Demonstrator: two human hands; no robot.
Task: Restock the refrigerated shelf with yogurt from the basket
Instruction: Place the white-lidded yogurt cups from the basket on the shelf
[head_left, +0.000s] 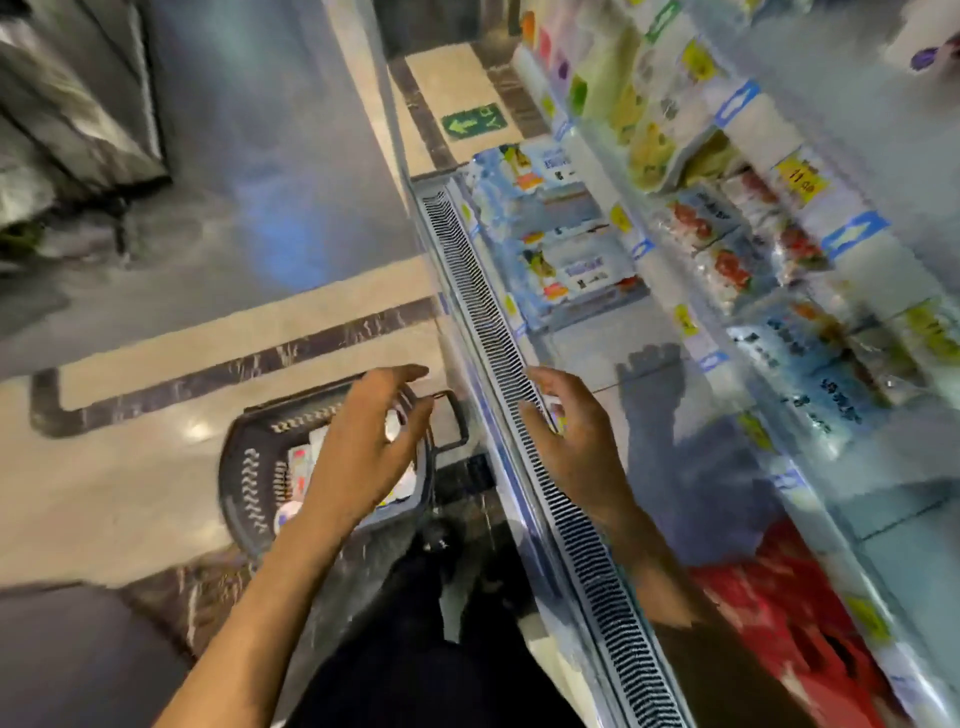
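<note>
left hand (363, 441): hangs over the basket, palm down; fingers spread and relaxed, apart, holding nothing
right hand (566, 441): above the vent grille at the front edge of the refrigerated shelf; fingers loosely curled and parted; nothing plainly held, though motion blur hides the fingertips
basket (244, 467): dark plastic with open-work sides; stands on the floor just beside the foot of the cooler; its handle (457, 415) lies folded down towards the cooler
yogurt (301, 462): white and pink packs lying in the basket, partly hidden under the left hand; the count cannot be told
refrigerated shelf (587, 348): bottom deck shows a bare pale patch just beyond the right hand, with the hand's shadow on it
vent grille (483, 296): long slotted strip running along the front edge of the cooler
blue-and-white packs (566, 270): lie on the bottom deck towards its far end
red packs (779, 597): at the near end of the cooler
floor (156, 467): glossy pale stone with dark bands; a green arrow sign (474, 122) lies flat on it far off
</note>
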